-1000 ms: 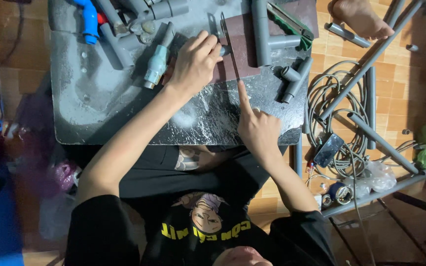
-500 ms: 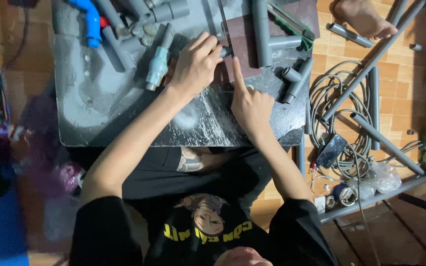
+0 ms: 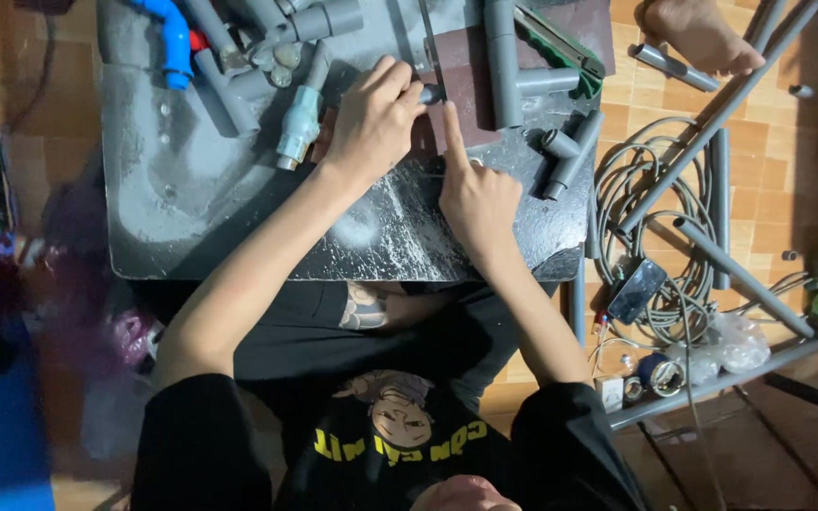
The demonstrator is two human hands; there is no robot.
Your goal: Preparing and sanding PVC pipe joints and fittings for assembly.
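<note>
Dusty dark grey slab worktop (image 3: pixel 239 218) over orange tiled floor (image 3: pixel 646 104) | left hand (image 3: pixel 371 123) pinched short grey pipe stub (image 3: pixel 431 93) on dark red sheet (image 3: pixel 461 104) | right hand (image 3: pixel 475 194) curled, forefinger pressing sheet, holding nothing | stub mostly hidden.

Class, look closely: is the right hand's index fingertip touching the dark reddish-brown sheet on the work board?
Touching. The head view shows the right hand with its index fingertip pressed flat on the reddish-brown sheet, no gap visible.

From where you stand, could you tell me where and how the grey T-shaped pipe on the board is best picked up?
Grip the grey T-shaped pipe on its long straight run, above the side branch. Come from straight above with fingers closing across its width: it lies flat on the dark board, and the branch sticking out toward the green-edged tool blocks that side. The left hand works close beside it, so keep clear of that.
</note>
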